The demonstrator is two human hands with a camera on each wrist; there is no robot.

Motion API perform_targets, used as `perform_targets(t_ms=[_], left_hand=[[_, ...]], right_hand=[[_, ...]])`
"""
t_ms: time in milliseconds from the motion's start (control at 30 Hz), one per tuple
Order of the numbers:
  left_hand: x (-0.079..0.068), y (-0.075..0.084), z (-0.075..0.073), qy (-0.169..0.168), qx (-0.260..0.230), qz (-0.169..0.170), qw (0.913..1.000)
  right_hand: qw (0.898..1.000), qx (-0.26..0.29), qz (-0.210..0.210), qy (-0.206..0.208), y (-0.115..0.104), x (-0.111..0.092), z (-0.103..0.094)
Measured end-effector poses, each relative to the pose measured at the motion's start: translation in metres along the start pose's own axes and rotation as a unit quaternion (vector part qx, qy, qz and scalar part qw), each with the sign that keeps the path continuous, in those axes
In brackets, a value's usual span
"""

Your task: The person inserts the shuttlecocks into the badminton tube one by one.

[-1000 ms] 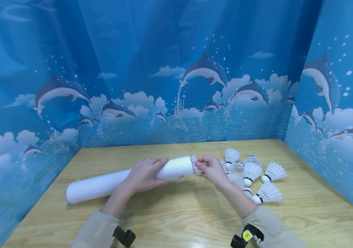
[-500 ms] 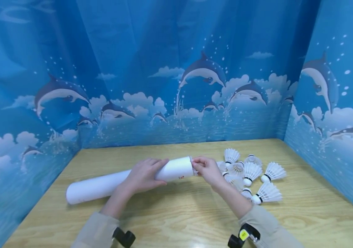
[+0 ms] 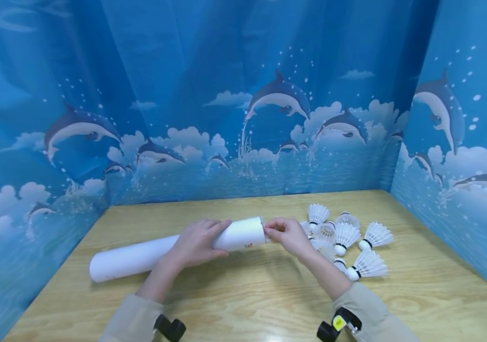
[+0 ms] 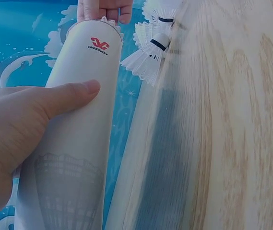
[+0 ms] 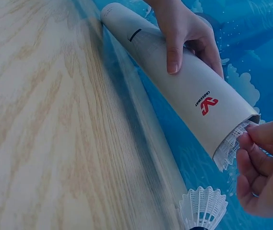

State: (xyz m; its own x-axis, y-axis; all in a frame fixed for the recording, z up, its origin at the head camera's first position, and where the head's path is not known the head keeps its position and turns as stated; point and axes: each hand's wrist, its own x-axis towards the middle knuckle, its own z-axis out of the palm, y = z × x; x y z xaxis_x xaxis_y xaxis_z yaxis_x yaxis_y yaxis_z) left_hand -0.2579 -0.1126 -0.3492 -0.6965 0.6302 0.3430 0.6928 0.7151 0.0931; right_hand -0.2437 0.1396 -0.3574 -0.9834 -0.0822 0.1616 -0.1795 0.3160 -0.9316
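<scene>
A long white shuttlecock tube [image 3: 136, 256] with a red CROSSWAY mark lies slanted over the table. My left hand [image 3: 198, 242] grips it near its right end, thumb across the front side in the left wrist view. At the tube's open mouth, my right hand [image 3: 288, 235] pinches the skirt edge of a white shuttlecock [image 5: 230, 146]. Most of that shuttlecock is inside the tube, with only the jagged skirt rim sticking out. The fingertips are right at the tube's rim. Through the tube wall, another shuttlecock [image 4: 69, 191] shows faintly in the left wrist view.
Several loose white shuttlecocks [image 3: 347, 237] are heaped to the right of my right hand, some lying apart at the pile's right edge [image 3: 369, 264]. The wooden table [image 3: 243, 299] ends at a blue dolphin-print curtain [image 3: 209, 95] behind and at the sides.
My right hand has moved a little left toward the tube, and the shuttlecock skirt has slid deeper into its mouth. My left hand keeps its grip on the tube.
</scene>
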Motion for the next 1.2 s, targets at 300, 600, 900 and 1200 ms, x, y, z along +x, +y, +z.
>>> perform_targets(t_ms=[300,600,900,1200], left_hand=[[0.0007,0.0013,-0.0040,0.006,0.003,0.002,1.0000],[0.0015,0.0010,-0.0052,0.009,0.008,0.011,0.9999],[0.0002,0.0005,-0.0051,0.017,-0.003,0.011,0.9998],[-0.0003,0.0011,-0.0048,0.015,0.007,0.017,0.9997]], right_hand=[[1.000,0.025,0.000,-0.007,-0.0019,0.0001,-0.0019],[0.997,0.046,-0.027,-0.055,-0.0026,0.0015,-0.0050],[0.996,0.069,-0.013,-0.046,0.0004,0.0043,0.0010],[0.996,0.073,-0.025,-0.055,0.0043,0.0042,0.0024]])
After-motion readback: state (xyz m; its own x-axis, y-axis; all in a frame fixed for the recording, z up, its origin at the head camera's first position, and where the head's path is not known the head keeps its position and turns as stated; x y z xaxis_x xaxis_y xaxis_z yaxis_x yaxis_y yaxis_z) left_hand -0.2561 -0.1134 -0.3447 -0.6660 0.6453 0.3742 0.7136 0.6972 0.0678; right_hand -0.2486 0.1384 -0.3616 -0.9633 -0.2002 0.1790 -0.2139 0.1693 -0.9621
